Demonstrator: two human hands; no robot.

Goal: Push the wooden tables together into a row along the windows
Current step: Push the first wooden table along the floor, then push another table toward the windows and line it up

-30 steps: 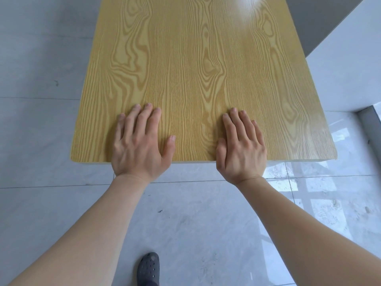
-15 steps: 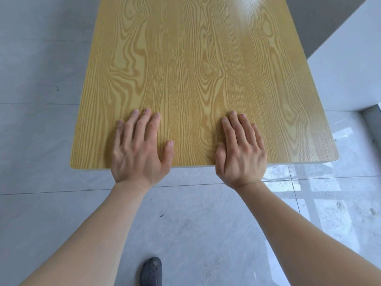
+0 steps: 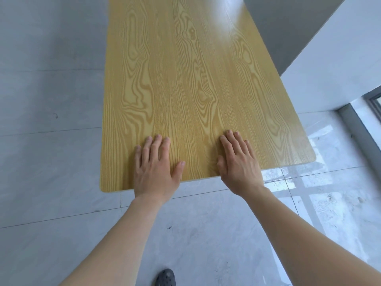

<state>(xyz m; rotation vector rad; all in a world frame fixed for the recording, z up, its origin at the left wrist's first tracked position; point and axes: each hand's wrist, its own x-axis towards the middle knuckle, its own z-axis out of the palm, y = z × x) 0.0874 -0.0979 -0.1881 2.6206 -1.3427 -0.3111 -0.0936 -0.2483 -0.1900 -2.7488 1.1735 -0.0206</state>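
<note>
One wooden table [image 3: 185, 79] with a yellow grain top stretches away from me across the middle of the view. My left hand [image 3: 155, 168] lies flat, palm down, on the top at its near edge, left of centre. My right hand [image 3: 239, 166] lies flat the same way a little to the right, its heel over the edge. Neither hand grips anything. The table's near edge slants, with its right corner farther from me. No second table is in view.
A white wall [image 3: 340, 58] juts in at the right, close to the table's right side. A grey window frame [image 3: 367, 116] meets the floor at far right. Grey floor tiles [image 3: 51, 162] spread to the left. My dark shoe [image 3: 165, 277] shows below.
The table's near edge now slants, with its right corner farther away. More of the window frame shows at the right. Both hands stay flat on the top.
</note>
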